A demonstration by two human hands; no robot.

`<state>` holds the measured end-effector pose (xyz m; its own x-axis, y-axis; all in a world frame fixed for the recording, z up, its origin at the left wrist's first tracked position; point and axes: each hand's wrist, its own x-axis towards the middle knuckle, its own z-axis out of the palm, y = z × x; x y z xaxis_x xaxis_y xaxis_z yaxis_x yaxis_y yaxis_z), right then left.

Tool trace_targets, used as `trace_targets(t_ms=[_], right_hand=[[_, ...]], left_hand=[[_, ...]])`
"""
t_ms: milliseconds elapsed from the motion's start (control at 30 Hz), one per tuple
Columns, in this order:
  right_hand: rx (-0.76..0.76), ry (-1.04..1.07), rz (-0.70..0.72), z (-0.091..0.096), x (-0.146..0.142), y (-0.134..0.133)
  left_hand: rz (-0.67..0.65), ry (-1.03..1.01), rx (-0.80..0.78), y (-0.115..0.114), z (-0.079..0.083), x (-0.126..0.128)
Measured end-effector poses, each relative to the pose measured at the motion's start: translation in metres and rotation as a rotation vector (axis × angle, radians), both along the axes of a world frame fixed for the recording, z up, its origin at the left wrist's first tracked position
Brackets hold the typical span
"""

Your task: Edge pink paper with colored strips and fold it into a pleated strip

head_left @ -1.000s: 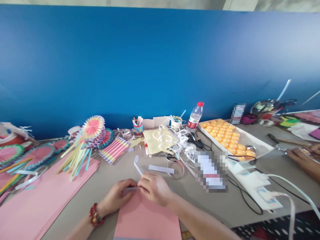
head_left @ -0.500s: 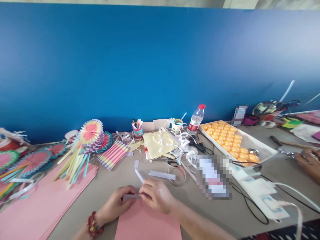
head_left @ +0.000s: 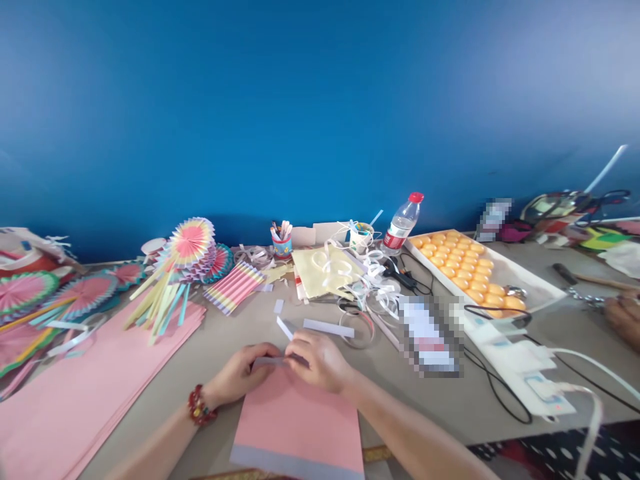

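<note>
A pink sheet of paper [head_left: 300,420] lies in front of me, with a lilac strip along its near edge and another along its far edge. My left hand [head_left: 243,373] pinches the far left part of that edge between thumb and fingers, and wears a red beaded bracelet [head_left: 201,405]. Right beside it, my right hand [head_left: 320,360] is closed on the same far edge, its fingertips partly hidden. Just beyond the right hand lie a short pale strip [head_left: 285,327] and a longer lilac paper strip [head_left: 329,328].
Pink sheets [head_left: 115,367] are stacked at left under pleated paper rosettes [head_left: 190,243]. Beyond my hands sit a pleated paper piece [head_left: 235,287], tangled ribbon [head_left: 380,287] and a water bottle [head_left: 401,227]. At right are a tray of orange balls [head_left: 465,267], a power strip [head_left: 525,373] and another person's hand [head_left: 623,317].
The view has tipped downward, bringing the sheet's near lilac edge and a ruler-like yellow strip into sight. Both hands keep their hold on the far edge, with little visible movement.
</note>
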<state>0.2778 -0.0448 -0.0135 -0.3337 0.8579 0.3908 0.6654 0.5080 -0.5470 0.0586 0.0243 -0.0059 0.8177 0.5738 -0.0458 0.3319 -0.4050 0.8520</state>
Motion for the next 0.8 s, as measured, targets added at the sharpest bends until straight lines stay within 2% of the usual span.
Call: trace_targets(t_ms=[267,400,567,667,800], right_hand=[[0.006,-0.005,-0.003,0.005,0.002,-0.001],[-0.025,0.029,0.003,0.005,0.004,-0.001],[-0.028,0.028,0.002,0.006,0.005,-0.001],[-0.016,0.020,0.009,0.007,0.003,-0.001],[-0.008,-0.015,-0.017,0.007,0.003,-0.002]], left_hand=[[0.036,0.064,0.099,-0.003,-0.007,0.001],[0.056,0.131,0.143,-0.004,-0.004,0.004],[0.047,0.121,0.145,-0.002,-0.001,0.005],[0.045,0.105,0.157,-0.001,-0.007,0.001],[0.071,0.090,0.235,0.000,-0.023,-0.006]])
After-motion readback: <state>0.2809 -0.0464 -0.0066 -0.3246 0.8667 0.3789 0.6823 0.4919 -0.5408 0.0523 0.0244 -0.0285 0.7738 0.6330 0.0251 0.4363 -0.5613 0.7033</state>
